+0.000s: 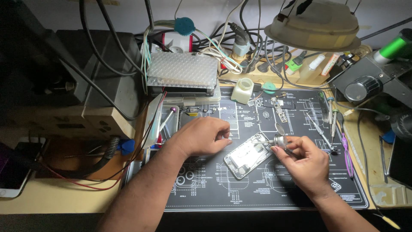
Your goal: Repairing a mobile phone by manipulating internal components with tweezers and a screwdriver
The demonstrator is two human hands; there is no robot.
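Opened phone [245, 155] at centre frame on the dark mat [206, 189] — thin, stiff, probably fragile; best held by its edges. Right hand [302, 161] pinching a small screwdriver [281, 141] over it; left hand [201, 136] curled loosely alongside, holding nothing visible.

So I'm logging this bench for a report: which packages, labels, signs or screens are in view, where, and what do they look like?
Printed work mat: under both hands, black with white diagrams.
Opened phone: mat centre, silvery, beneath the right hand.
Second phone: far left, white-edged, screen dark.
Small jar: mat's top edge, pale, squat.
Bubble-wrapped pack: behind the left hand, flat, rectangular.
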